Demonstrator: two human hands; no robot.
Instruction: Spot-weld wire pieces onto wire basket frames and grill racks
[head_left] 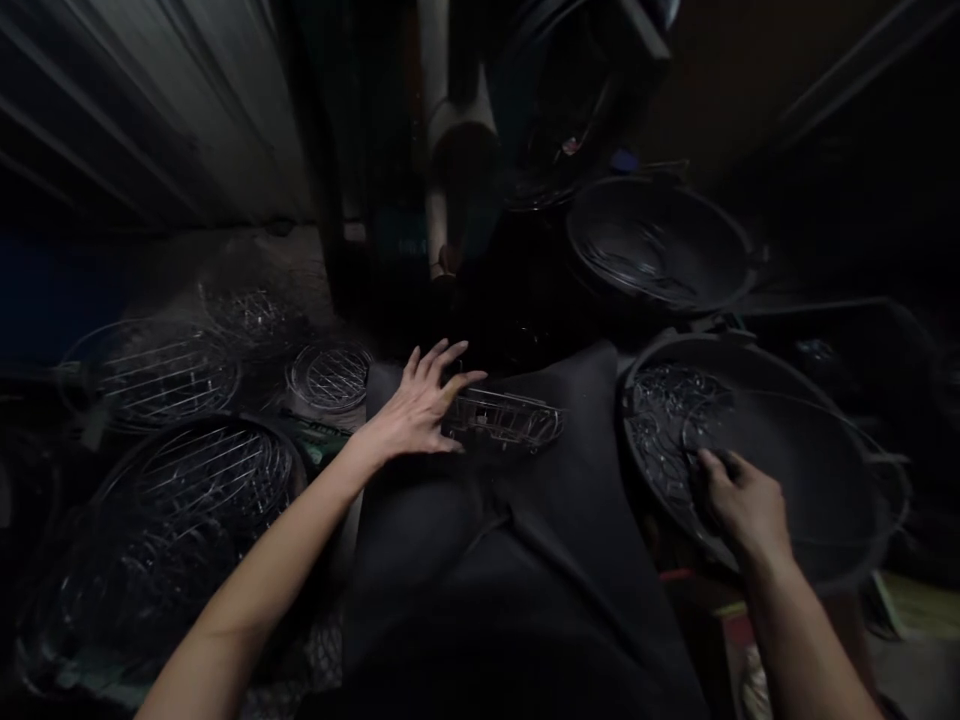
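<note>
My left hand (424, 410) is over the dark cloth (480, 560) across my lap, its fingers spread. Just right of it, a small wire frame (510, 418) with thin metal bars lies on the cloth. The thumb and fingertips are close to its left end; whether they touch it I cannot tell. My right hand (750, 505) reaches into a round grey tub (810, 480), fingers closed in a pinch. Beside those fingers is a heap of small bent wire pieces (667, 410) along the tub's left side. What the right fingers hold is too dark to make out.
Round wire grates (165, 375) and a dark basin of wire racks (217, 470) stand on the left. Behind the grey tub is a second round basin (660, 240) with wire pieces. A pale vertical post (450, 120) stands ahead, and a corrugated wall (187, 100) rises at the upper left.
</note>
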